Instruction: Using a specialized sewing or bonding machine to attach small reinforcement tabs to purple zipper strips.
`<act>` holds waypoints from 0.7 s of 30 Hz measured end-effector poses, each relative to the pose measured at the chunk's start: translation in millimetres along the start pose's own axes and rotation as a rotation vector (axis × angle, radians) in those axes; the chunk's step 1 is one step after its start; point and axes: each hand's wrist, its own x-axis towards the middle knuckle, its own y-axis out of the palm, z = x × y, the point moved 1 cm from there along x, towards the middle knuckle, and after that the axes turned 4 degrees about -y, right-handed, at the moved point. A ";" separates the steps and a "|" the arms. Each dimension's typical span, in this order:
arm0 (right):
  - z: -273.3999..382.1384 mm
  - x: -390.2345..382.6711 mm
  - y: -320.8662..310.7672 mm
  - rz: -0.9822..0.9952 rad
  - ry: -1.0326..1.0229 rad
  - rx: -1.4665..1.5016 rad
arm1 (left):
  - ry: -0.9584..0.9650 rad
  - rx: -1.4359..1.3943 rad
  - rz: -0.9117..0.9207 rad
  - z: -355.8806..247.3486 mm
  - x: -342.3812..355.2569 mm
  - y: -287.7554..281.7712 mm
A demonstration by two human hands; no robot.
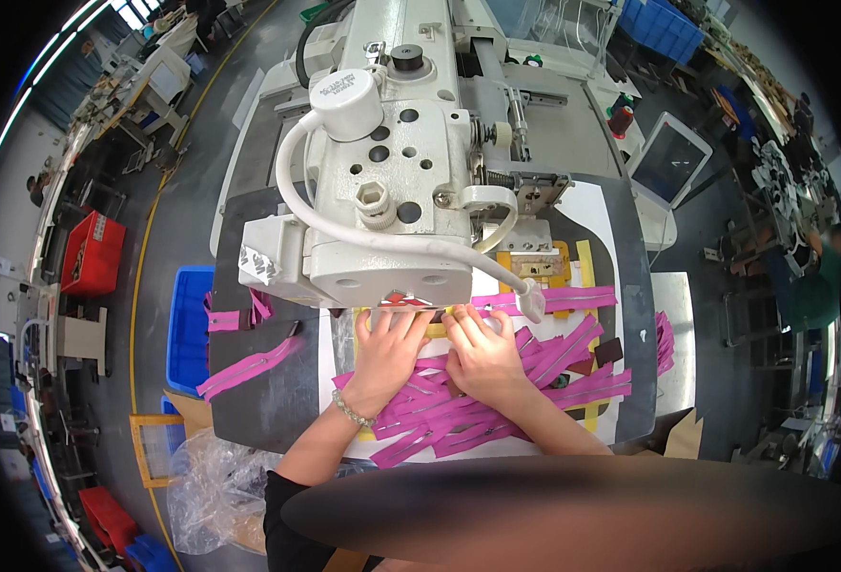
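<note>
My left hand (383, 357) lies palm down at the front of a white industrial sewing machine head (382, 191), its fingers stretched forward and slightly apart. Beside it, my right hand (485, 360) also reaches forward, with its fingertips at the machine's lower front edge. A magenta zipper (578, 298) runs out to the right from near my right fingertips. What lies directly beneath the fingertips is mostly hidden by the hands and the machine head. Many more magenta zippers (468, 419) are heaped under and between my wrists.
Left of the hands, a loose magenta zipper (251, 366) rests on the dark table (258, 419), beside a blue bin (190, 329). A thick white cable (382, 238) arcs across the machine's front. A tilted screen (670, 160) stands at the right. Clear plastic wrap (215, 491) lies lower left.
</note>
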 end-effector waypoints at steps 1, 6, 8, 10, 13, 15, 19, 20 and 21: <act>-2.9 -1.7 -0.2 0.002 0.003 0.002 | 0.008 0.007 -0.005 0.0 0.2 -0.2; -13.6 -7.7 0.3 0.046 -0.031 0.105 | 0.019 0.018 -0.007 -0.9 3.0 -4.3; -13.5 -6.8 -0.4 0.051 -0.037 0.094 | 0.024 0.031 -0.015 -1.5 2.8 -4.4; -13.1 -5.9 -1.8 0.053 -0.043 0.083 | 0.023 0.041 -0.012 -2.0 3.0 -3.4; -13.7 -5.0 -1.7 0.052 -0.038 0.089 | 0.021 0.044 -0.040 -3.6 0.9 -1.0; -15.0 -4.4 1.9 0.018 -0.047 0.063 | 0.015 0.042 -0.026 -1.9 1.1 1.1; -17.8 -3.3 4.4 0.010 -0.049 0.086 | 0.010 0.071 -0.033 -2.0 2.1 1.4; -17.8 -2.8 3.3 0.012 -0.045 0.099 | 0.011 0.072 -0.033 -1.9 1.8 1.3; -17.6 -2.7 2.7 0.013 -0.043 0.113 | 0.006 0.069 -0.028 -1.7 1.5 1.2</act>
